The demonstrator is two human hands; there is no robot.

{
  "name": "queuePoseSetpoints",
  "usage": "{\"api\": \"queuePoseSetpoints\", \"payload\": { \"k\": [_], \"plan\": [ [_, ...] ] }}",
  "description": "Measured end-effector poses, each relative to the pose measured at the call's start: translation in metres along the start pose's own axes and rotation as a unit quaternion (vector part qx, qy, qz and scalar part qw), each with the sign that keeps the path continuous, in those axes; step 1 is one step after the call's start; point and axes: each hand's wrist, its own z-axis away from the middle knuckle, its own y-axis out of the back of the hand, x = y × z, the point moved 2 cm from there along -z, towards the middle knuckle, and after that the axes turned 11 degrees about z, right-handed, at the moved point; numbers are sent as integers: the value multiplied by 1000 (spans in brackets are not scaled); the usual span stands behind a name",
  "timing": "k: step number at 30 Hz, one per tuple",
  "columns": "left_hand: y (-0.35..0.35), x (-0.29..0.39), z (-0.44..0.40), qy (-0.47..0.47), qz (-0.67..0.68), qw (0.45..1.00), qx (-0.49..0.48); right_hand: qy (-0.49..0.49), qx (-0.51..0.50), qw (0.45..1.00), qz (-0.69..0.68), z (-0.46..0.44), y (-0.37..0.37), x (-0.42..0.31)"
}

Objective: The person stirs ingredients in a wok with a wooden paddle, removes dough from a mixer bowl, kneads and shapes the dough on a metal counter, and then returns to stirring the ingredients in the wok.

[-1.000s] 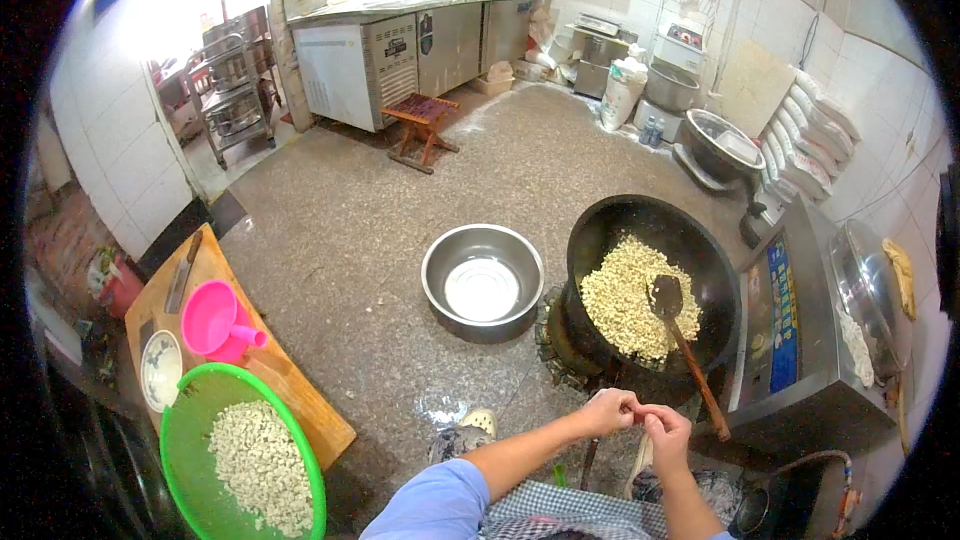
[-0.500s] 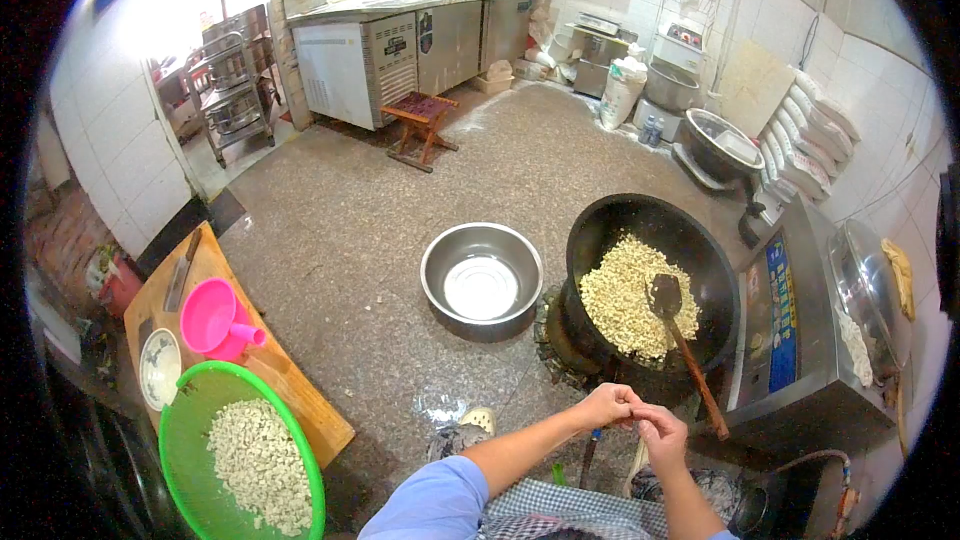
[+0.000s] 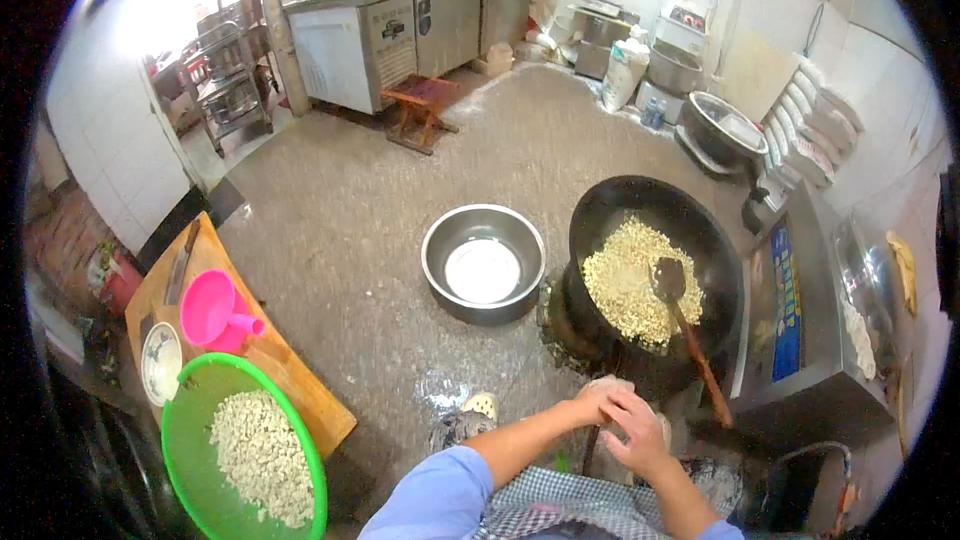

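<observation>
My hands meet in front of my apron, just this side of the wok. My left hand has its fingers mostly hidden against the other hand and slightly smeared. Across it lie the fingers of my right hand, open, its thumb apart and no object visible in it. Beyond them the big black wok holds pale, small diced pieces. A spatula with a wooden handle rests in the wok, its blade on the pieces and its handle over the near right rim.
A steel basin stands on the floor left of the wok. At left, a green basket of pale chunks sits by a wooden board bearing a pink scoop, a bowl and a knife. A steel appliance stands right.
My hands have gone from fingertips meeting to the right hand lying over the left, slightly higher. The view has shifted a little; the spatula stays in the wok.
</observation>
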Motion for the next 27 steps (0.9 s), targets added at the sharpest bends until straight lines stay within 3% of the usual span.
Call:
{"api": "queuePoseSetpoints", "payload": {
  "k": [2,6,8,10,12,18,19,27],
  "plan": [
    [-7,-6,-3,-32,-47,997,44,-2,-57,996,63,-2,-7,-8],
    [-2,10,1,96,-238,961,-101,-29,-134,988,64,3,-23,-3],
    [-4,-4,1,110,-205,959,-163,-27,-139,989,47,3,-24,0],
    [8,12,4,57,-183,977,-89,-32,-140,988,49,2,-21,0],
    [11,12,-2,54,-230,964,-125,-29,-134,990,45,0,-22,1],
    [13,16,-7,131,-177,968,-117,-25,-110,992,62,1,-26,5],
    [13,14,-5,90,-180,974,-107,-24,-107,992,65,1,-25,4],
    [17,19,-6,72,-152,986,-16,-28,-104,994,35,-2,-26,3]
  ]
}}
